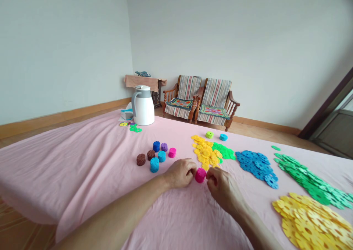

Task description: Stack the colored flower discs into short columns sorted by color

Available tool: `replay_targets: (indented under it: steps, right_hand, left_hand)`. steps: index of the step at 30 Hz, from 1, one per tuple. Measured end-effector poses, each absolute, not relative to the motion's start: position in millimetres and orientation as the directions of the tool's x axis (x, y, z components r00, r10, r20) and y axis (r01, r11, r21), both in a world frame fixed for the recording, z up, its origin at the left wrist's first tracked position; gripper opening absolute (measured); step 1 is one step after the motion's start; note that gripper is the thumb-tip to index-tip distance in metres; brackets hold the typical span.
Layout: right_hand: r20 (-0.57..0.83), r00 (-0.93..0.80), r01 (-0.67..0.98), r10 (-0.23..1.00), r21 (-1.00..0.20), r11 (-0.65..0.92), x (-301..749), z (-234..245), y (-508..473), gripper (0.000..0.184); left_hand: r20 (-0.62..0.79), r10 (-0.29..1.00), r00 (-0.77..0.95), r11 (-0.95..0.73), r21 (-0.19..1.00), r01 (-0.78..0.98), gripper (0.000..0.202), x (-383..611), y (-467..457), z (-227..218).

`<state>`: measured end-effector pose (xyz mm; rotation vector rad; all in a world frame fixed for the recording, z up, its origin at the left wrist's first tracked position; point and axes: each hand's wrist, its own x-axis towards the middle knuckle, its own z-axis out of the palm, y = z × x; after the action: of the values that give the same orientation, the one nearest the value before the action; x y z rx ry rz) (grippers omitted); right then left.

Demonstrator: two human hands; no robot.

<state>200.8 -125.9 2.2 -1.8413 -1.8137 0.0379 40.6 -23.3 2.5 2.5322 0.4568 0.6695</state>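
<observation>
My left hand [180, 172] and my right hand [222, 185] meet over the pink cloth [91, 158], both with fingers curled. Between them they pinch a stack of pink snowflake discs [200, 175], the left hand on its left side, the right hand on its right. Just beyond lies a heap of loose yellow discs [205, 153] with bright green discs [224, 151] beside it. Left of my hands stand several finished stacks: brown [141, 159], dark brown [150, 154], blue [156, 146], purple [164, 147], pink [172, 152] and two light blue ones [154, 164].
A white jug [143, 105] and a tissue pack [127, 113] stand at the far edge. Piles of blue [257, 163], green [309, 180] and yellow discs [311, 220] lie to the right. Lime [209, 134] and cyan [223, 137] stacks sit behind. Two wooden armchairs [201, 102] stand against the wall.
</observation>
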Motion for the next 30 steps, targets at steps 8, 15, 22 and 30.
replay_targets:
  steps: [8, 15, 22, 30]
  right_hand:
    - [0.360, 0.086, 0.914, 0.929, -0.399, 0.070, 204, -1, -125, 0.017]
    - [0.323, 0.089, 0.902, 0.942, -0.427, 0.061, 201, -4, -124, 0.020]
    - [0.345, 0.120, 0.867, 0.931, -0.494, 0.071, 205, -5, -125, 0.016]
    - [0.425, 0.082, 0.801, 0.901, -0.566, 0.195, 203, -12, -122, 0.039]
  left_hand:
    - [0.383, 0.444, 0.810, -0.833, 0.510, 0.215, 0.021, 41, -24, 0]
    - [0.374, 0.456, 0.807, -0.835, 0.493, 0.244, 0.018, 41, -26, 3]
    - [0.438, 0.488, 0.754, -0.821, 0.523, 0.228, 0.021, 41, -28, 4]
    - [0.744, 0.548, 0.382, -0.836, 0.473, 0.277, 0.022, 29, -29, 27]
